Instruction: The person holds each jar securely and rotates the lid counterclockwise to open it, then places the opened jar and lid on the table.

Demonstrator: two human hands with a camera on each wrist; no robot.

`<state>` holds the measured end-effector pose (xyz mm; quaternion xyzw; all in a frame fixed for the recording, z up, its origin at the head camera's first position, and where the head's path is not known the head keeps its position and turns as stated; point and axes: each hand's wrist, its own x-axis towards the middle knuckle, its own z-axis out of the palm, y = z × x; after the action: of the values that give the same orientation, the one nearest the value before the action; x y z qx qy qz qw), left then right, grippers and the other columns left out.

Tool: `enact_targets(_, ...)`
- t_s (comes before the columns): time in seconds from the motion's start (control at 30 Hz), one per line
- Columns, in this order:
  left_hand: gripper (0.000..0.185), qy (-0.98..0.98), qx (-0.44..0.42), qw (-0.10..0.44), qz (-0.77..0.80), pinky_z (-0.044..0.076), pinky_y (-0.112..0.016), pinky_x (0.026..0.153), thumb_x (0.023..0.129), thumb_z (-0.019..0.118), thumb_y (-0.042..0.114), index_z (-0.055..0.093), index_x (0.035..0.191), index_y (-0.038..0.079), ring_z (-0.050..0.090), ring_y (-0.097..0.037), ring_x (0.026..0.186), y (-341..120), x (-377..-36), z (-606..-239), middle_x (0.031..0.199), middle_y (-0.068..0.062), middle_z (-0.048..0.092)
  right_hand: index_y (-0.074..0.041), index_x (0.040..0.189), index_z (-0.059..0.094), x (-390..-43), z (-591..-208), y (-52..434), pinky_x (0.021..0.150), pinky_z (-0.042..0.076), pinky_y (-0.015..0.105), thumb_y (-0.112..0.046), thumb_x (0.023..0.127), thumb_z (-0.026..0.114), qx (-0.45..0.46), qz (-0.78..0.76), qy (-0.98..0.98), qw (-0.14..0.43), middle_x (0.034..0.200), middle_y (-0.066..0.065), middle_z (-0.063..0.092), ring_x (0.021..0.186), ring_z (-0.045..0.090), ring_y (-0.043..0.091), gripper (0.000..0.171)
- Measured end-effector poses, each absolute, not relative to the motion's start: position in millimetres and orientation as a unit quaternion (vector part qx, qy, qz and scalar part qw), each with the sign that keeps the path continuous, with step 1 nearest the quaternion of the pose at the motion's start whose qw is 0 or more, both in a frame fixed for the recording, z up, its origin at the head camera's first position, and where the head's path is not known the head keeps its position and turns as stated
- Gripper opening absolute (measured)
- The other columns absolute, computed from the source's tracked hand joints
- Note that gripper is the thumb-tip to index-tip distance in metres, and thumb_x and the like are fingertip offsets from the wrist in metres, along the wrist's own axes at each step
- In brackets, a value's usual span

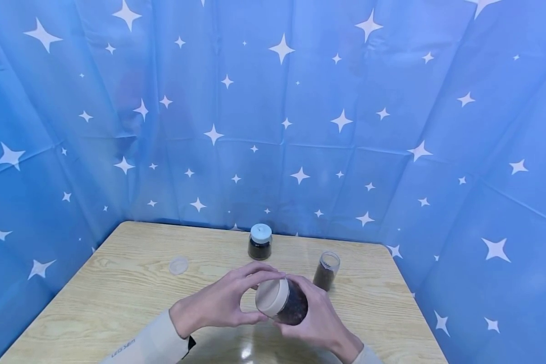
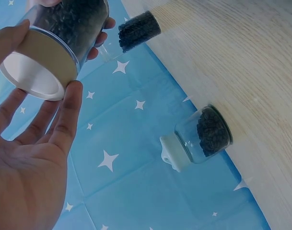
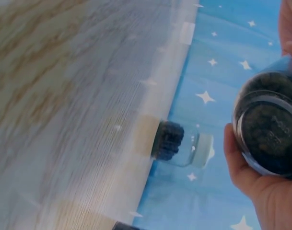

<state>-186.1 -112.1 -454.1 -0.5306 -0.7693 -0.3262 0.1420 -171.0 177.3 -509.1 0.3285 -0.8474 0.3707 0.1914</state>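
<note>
Held tilted between both hands is a clear glass jar (image 1: 297, 304) of dark pieces, its beige lid (image 1: 271, 297) towards the left. My left hand (image 1: 227, 298) grips the lid, with the thumb on one side and the fingertips (image 2: 71, 93) at the opposite rim. My right hand (image 1: 320, 319) is wrapped around the glass body. In the right wrist view the jar's round base (image 3: 273, 129) faces the camera. Behind the right hand stands a lidless glass jar (image 1: 325, 274), also with dark contents.
A smaller jar with a pale blue lid (image 1: 261, 233) stands near the back edge of the wooden table (image 1: 132, 273). On the left part of the table lies a translucent round disc (image 1: 178, 265). A blue star-patterned curtain (image 1: 255, 111) hangs behind and at both sides.
</note>
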Motion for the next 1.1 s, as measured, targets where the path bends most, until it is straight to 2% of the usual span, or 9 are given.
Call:
enact_targets(0.17, 0.088, -0.77, -0.527, 0.141, -0.331, 0.066, -0.031, 0.116, 0.095, 0.101, 0.025, 0.055, 0.169, 0.013, 0.072, -0.023, 0.142, -112.4, -187.0, -453.5, 0.163, -0.008, 0.064, -0.027, 0.158, 0.063, -170.7, -509.2, 176.6, 0.098, 0.07, 0.033, -0.03, 0.07, 0.109, 0.328, 0.371, -0.847, 0.192, 0.138, -0.01, 0.078, 0.118, 0.074, 0.006, 0.099)
enact_targets(0.4, 0.085, -0.782, -0.5, 0.114, -0.355, 0.067, -0.015, 0.091, 0.096, 0.101, 0.031, 0.058, 0.167, 0.011, 0.075, -0.019, 0.132, -111.2, -186.4, -454.8, 0.16, -0.008, 0.066, -0.026, 0.157, 0.063, -170.5, -509.1, 175.4, 0.098, 0.07, 0.033, -0.03, 0.07, 0.109, 0.323, 0.368, -0.85, 0.193, 0.138, -0.01, 0.078, 0.118, 0.074, 0.005, 0.099)
enact_targets(0.5, 0.083, -0.793, -0.478, 0.104, -0.364, 0.067, -0.014, 0.087, 0.096, 0.1, 0.035, 0.06, 0.165, 0.013, 0.074, -0.016, 0.127, -110.5, -185.2, -455.2, 0.157, -0.006, 0.067, -0.024, 0.157, 0.064, -171.2, -509.3, 174.4, 0.097, 0.07, 0.032, -0.03, 0.069, 0.109, 0.324, 0.364, -0.85, 0.2, 0.138, -0.01, 0.078, 0.118, 0.074, 0.005, 0.099)
enact_targets(0.7, 0.079, -0.805, -0.449, 0.097, -0.375, 0.065, -0.01, 0.083, 0.096, 0.1, 0.037, 0.063, 0.161, 0.011, 0.071, -0.012, 0.111, -109.3, -184.2, -454.4, 0.147, -0.008, 0.072, -0.022, 0.156, 0.065, -171.4, -509.5, 173.2, 0.099, 0.071, 0.033, -0.029, 0.067, 0.109, 0.323, 0.361, -0.851, 0.204, 0.137, -0.009, 0.078, 0.118, 0.075, 0.006, 0.1)
enact_targets(1.1, 0.074, -0.818, -0.422, 0.1, -0.377, 0.068, -0.016, 0.083, 0.097, 0.098, 0.044, 0.066, 0.156, 0.013, 0.073, -0.007, 0.104, -107.2, -184.6, -454.7, 0.141, -0.005, 0.076, -0.022, 0.154, 0.065, -172.6, -508.7, 171.9, 0.098, 0.07, 0.031, -0.03, 0.068, 0.109, 0.323, 0.36, -0.852, 0.201, 0.136, -0.01, 0.078, 0.117, 0.074, 0.004, 0.098)
